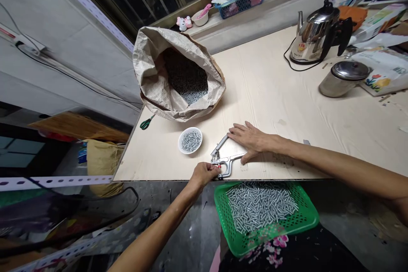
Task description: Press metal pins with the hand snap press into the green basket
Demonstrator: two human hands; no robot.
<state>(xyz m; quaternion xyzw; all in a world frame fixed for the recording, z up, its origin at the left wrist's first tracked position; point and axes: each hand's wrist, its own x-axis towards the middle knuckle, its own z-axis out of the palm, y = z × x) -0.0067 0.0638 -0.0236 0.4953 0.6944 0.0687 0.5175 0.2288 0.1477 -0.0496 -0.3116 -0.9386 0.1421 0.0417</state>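
Silver hand pliers [227, 161], their two handles spread apart, rest at the table's front edge. A red part and a spring show near their jaws. My left hand [205, 173] is closed in a pinch at the jaws; what its fingertips hold is too small to make out. My right hand [250, 139] lies with fingers stretched, fingertips at the upper handle's end and thumb by the lower handle. Left of the pliers stands a white bowl [180, 143] of small silvery metal pieces. Below the table edge, a green basket [228, 236] on my lap holds many similar pieces.
A large open sack [149, 68] with metal pieces inside stands behind the bowl. Green-handled scissors [145, 123] lie at the left edge. At the back right are a steel kettle [314, 38], a lidded metal canister [339, 83] and packets. A blue basket [244, 3] sits on the windowsill.
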